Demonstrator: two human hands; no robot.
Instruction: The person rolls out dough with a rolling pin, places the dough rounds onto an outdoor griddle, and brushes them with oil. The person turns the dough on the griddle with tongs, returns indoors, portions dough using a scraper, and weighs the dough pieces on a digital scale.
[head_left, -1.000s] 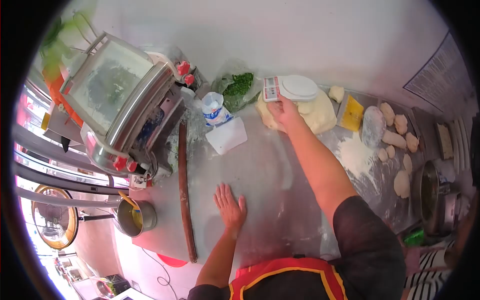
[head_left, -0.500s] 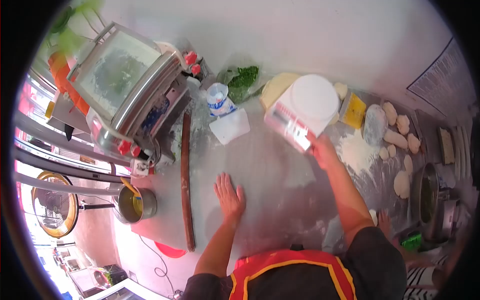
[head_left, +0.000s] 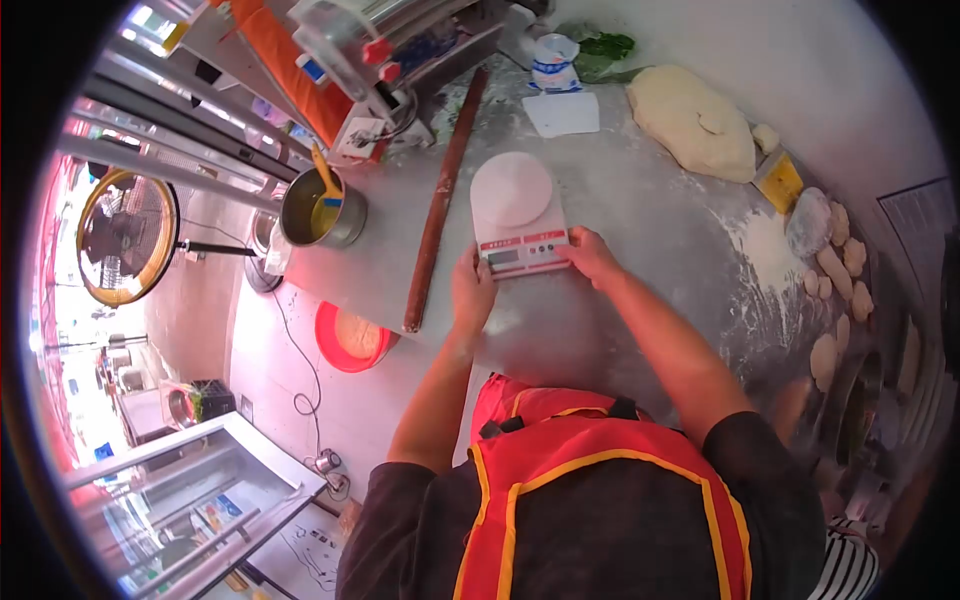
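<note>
A white kitchen scale [head_left: 516, 205] with a round platform and a red-trimmed display lies on the metal table [head_left: 560, 320] in front of me. My left hand [head_left: 473, 288] grips its lower left corner, and my right hand [head_left: 591, 255] holds the lower right corner. Left of the scale lies a long brown rolling pin [head_left: 445, 200]. Beyond it are a white sheet [head_left: 562, 114] and an open white-and-blue bag [head_left: 555, 62]. A large mass of dough [head_left: 692, 122] sits at the back right.
A metal pot [head_left: 322, 212] stands at the table's left edge, with a red basin [head_left: 352, 338] below. At right are a yellow scraper [head_left: 779, 182], spilled flour [head_left: 770, 250] and several dough pieces [head_left: 835, 270]. A machine [head_left: 400, 30] is at the back left. Another person's striped clothing [head_left: 848, 565] shows lower right.
The scale has come off the dough and down to the table near me, carried by my right hand. My left hand has moved from the bare tabletop to the scale. The view has shifted.
</note>
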